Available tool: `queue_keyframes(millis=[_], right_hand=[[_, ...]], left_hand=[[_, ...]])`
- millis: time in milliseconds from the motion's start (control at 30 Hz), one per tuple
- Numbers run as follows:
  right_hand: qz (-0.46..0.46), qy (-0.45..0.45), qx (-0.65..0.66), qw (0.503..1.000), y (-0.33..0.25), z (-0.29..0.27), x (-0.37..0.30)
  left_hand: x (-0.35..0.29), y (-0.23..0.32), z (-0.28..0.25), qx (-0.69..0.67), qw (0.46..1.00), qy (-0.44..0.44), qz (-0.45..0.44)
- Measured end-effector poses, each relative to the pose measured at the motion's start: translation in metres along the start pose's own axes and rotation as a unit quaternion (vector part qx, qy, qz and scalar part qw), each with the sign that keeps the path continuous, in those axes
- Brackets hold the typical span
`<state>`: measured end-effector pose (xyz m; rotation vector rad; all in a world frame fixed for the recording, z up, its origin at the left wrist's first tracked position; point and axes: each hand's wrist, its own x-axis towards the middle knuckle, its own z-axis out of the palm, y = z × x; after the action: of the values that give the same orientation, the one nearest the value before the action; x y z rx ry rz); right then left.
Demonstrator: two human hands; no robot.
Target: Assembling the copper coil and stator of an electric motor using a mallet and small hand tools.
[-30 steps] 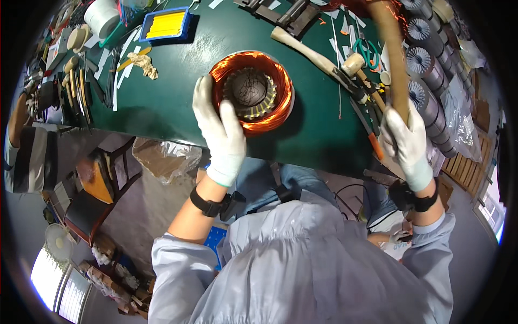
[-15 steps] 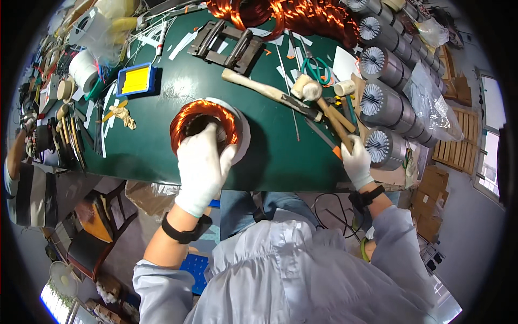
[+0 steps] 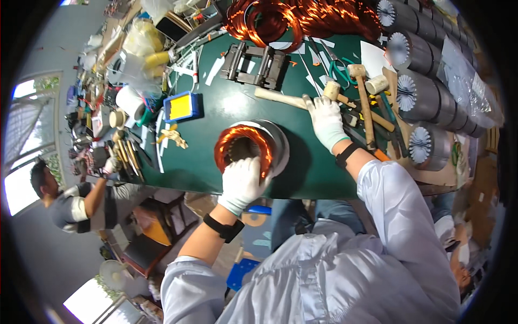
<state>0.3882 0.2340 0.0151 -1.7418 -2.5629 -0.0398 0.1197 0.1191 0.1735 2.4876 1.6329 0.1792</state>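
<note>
A stator [image 3: 279, 144] with a thick ring of copper windings [image 3: 245, 130] rests on its side on the green table, its bore facing me. My left hand [image 3: 242, 181], in a white glove, is closed on the near lower rim of the windings; some fingertips are hidden at the bore. My right hand [image 3: 326, 123], also gloved, lies over a pale wooden-handled tool [image 3: 278, 97], fingers stretched across it and slightly apart. The tool's darker end is covered by that hand. A wooden mallet [image 3: 364, 102] lies to the right of it, among other hand tools.
Copper coils [image 3: 270, 24] and a dark metal fixture [image 3: 253, 65] are at the back. On the left stand a blue tray [image 3: 181, 106] with yellow pieces and a cluster of tools. Several metal cores [image 3: 426, 146] line the right side. Another person [image 3: 81, 202] works at far left.
My right hand has let go of the mallet and moved left and forward onto the pale tool. The left hand stays at the stator. The whole view has swung, shifting the scene rightward.
</note>
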Motion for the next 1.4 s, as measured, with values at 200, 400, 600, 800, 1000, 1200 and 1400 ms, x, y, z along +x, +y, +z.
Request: queue_keyframes(millis=[200, 400, 600, 800, 1000, 1200, 1400], right_hand=[[-0.027, -0.04, 0.276, 0.96, 0.005, -0.02, -0.036], [0.216, -0.369, 0.676, 0.6, 0.014, -0.125, -0.073], [0.321, 0.188, 0.723, 0.582, 0.009, -0.158, -0.036], [0.017, -0.214, 0.543, 0.812, -0.011, -0.165, -0.037], [0.314, -0.036, 0.732, 0.604, 0.004, -0.145, -0.033], [0.092, -0.129, 0.564, 0.811, -0.001, -0.149, -0.034], [-0.103, -0.105, 0.419, 0.896, -0.024, -0.148, -0.045]], left_hand=[[0.012, -0.001, -0.026, -0.056, 0.996, -0.062, 0.038], [0.025, 0.051, -0.007, -0.058, 0.982, 0.047, -0.171], [0.006, 0.032, 0.009, -0.044, 0.992, 0.016, -0.115], [0.008, 0.017, -0.015, -0.059, 0.997, 0.036, 0.022], [0.013, 0.043, -0.006, -0.066, 0.991, 0.014, -0.118], [-0.006, 0.021, 0.003, -0.054, 0.997, -0.001, -0.056], [0.004, 0.01, -0.017, -0.069, 0.997, -0.043, 0.016]])
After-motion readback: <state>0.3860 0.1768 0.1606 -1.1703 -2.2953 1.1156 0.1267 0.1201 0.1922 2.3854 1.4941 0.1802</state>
